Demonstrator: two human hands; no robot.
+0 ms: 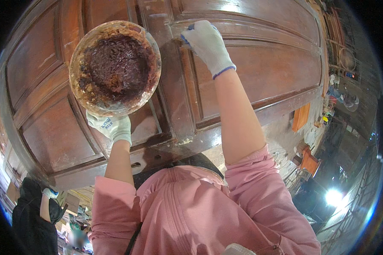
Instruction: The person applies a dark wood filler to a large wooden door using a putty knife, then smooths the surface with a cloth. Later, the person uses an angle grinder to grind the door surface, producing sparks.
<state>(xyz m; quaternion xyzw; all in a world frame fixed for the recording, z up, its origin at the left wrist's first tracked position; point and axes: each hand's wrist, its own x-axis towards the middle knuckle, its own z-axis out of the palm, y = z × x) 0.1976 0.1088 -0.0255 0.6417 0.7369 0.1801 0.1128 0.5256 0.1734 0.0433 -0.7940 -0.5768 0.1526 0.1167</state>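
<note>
A round bowl point(78, 74) with a crusted, stained rim holds a thick dark reddish-brown paste point(118, 63). My left hand point(112, 126), in a white knit glove, grips the bowl's near edge, its fingers partly hidden beneath it. Below the bowl lies a large brown panelled wooden door point(259, 70), flat in front of me. My right hand point(206, 44), gloved in white with blue trim, is closed over the door's moulding, right of the bowl. Whatever its curled fingers may hold is hidden from view.
At the lower left another person in dark clothes point(32, 216) stands near the door's corner, one gloved hand showing. Orange-brown wood pieces point(301, 117) are on the floor to the right. A bright lamp point(333, 197) shines at the lower right.
</note>
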